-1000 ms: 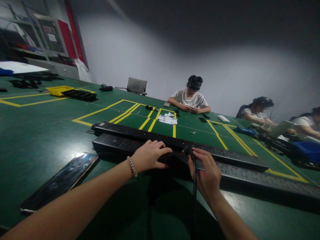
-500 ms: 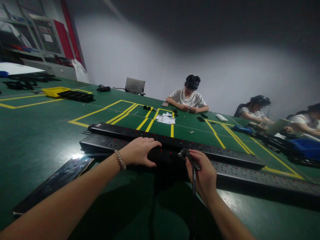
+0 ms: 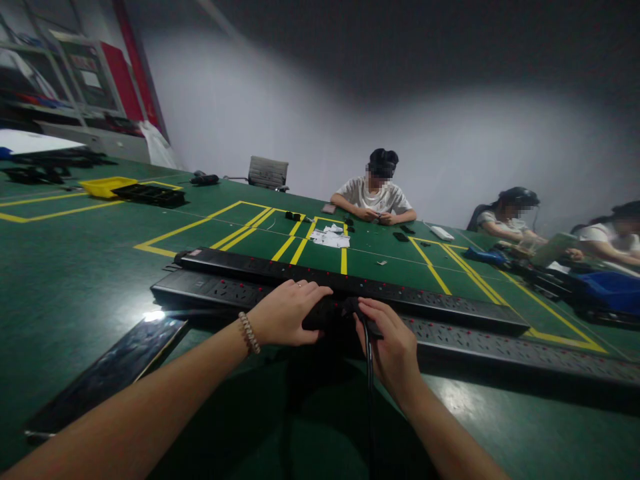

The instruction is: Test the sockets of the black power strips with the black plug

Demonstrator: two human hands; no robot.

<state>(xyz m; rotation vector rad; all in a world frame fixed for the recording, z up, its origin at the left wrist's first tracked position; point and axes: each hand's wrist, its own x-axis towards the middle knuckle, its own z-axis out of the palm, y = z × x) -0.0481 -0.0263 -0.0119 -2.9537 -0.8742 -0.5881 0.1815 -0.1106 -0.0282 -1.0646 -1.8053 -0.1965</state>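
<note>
Two long black power strips lie side by side across the green table (image 3: 75, 267); the near power strip (image 3: 220, 291) is under my hands and the far power strip (image 3: 440, 303) sits just behind it. My left hand (image 3: 287, 313), with a bead bracelet on the wrist, rests palm down on the near strip with fingers curled over its top. My right hand (image 3: 387, 340) is closed round a black plug (image 3: 357, 310) pressed at the strip, and its black cable (image 3: 371, 400) hangs down toward me.
A dark phone-like slab (image 3: 110, 373) lies at my left. A yellow tray (image 3: 103, 186) and black tray (image 3: 150, 194) sit far left. Three people sit across the table and at the right, with small parts, papers (image 3: 330, 238) and a blue bin (image 3: 613, 291) near them.
My right hand has carried the plug leftward along the near strip, closer to my left hand. The near strip has slid left; my left hand stays on it.
</note>
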